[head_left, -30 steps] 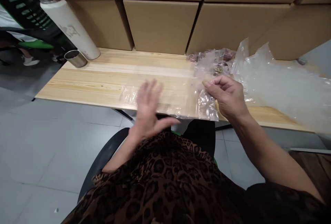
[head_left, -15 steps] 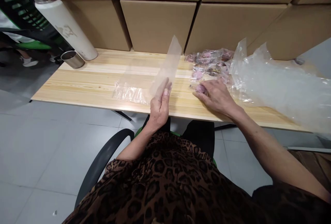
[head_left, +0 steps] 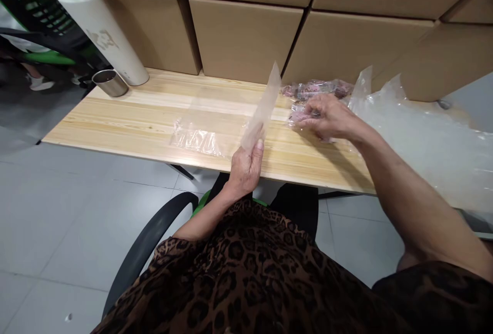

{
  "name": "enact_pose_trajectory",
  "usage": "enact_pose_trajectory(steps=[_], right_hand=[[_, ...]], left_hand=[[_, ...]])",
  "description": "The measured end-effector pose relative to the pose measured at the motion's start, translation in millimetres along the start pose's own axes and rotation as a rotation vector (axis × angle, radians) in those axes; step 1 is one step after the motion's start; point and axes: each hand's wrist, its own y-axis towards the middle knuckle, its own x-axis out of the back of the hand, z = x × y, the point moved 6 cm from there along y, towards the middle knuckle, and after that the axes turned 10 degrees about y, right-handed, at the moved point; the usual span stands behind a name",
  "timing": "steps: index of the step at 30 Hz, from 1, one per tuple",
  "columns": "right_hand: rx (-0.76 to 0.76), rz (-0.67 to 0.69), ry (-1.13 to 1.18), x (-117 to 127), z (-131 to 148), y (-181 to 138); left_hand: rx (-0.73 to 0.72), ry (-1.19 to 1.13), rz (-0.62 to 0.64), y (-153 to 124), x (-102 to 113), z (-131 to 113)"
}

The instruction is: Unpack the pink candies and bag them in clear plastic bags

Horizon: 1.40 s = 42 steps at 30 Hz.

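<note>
My left hand is closed on the lower end of a translucent plastic sheet or bag, which stands up from the fingers over the table. Beside it, a clear plastic bag lies flat on the wood, its crinkled lower edge shining. Over on the right, my right hand has its thumb and fingers pinched at a small pink packet in clear wrap; the hand partly covers it. Behind those fingers lie several more pink and dark wrapped packets in a row.
A large heap of clear plastic bags covers the table's right end. Cardboard boxes are stacked along the back edge. A white bottle and a steel cup stand at the left end of the wooden table. Another person's foot shows at far left.
My right hand has lifted and moved back from the nearer packet position toward the far packets. My left hand keeps its hold on the translucent plastic; the view has shifted slightly.
</note>
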Motion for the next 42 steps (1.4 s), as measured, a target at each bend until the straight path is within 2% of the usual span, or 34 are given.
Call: enact_pose_trajectory(steps=[3, 6, 9, 14, 18, 23, 25, 27, 29, 31, 33, 36, 39, 42], right_hand=[[0.166, 0.226, -0.100, 2, -2, 30], [0.149, 0.415, -0.147, -2, -9, 54], [0.081, 0.453, -0.184, -2, -10, 66], [0.093, 0.314, -0.088, 8, 0, 44], [0.005, 0.122, -0.013, 13, -5, 12], [0.041, 0.171, -0.116, -4, 1, -13], [0.029, 0.123, -0.101, -3, 2, -22], [-0.001, -0.028, 0.072, 5, 3, -33], [-0.049, -0.261, 0.399, 16, 1, -50], [-0.096, -0.494, 0.753, 23, 0, -70], [-0.130, -0.643, 1.027, 25, 3, -89], [-0.171, -0.674, 1.255, 22, 17, -102], [-0.195, -0.664, 1.293, 19, 30, -101], [-0.204, -0.588, 1.275, 9, 39, -83]], left_hand=[[0.017, 0.022, 0.009, -1, -1, -1], [0.019, 0.052, 0.016, -2, 0, -3], [0.028, 0.087, 0.018, -2, 1, -4], [0.023, 0.083, 0.018, -1, 3, -6], [0.031, 0.109, 0.020, -1, 1, -7], [0.020, 0.176, 0.018, 0, -1, -9], [-0.003, 0.223, 0.020, 1, -2, -10], [-0.032, 0.294, 0.037, 2, -4, -11], [-0.071, 0.397, 0.089, 2, -11, -12], [-0.133, 0.504, 0.194, 0, -22, -14], [-0.206, 0.566, 0.327, -4, -36, -17], [-0.275, 0.571, 0.480, -11, -60, -24], [-0.262, 0.583, 0.591, -17, -78, -37], [-0.266, 0.568, 0.624, -18, -74, -56]])
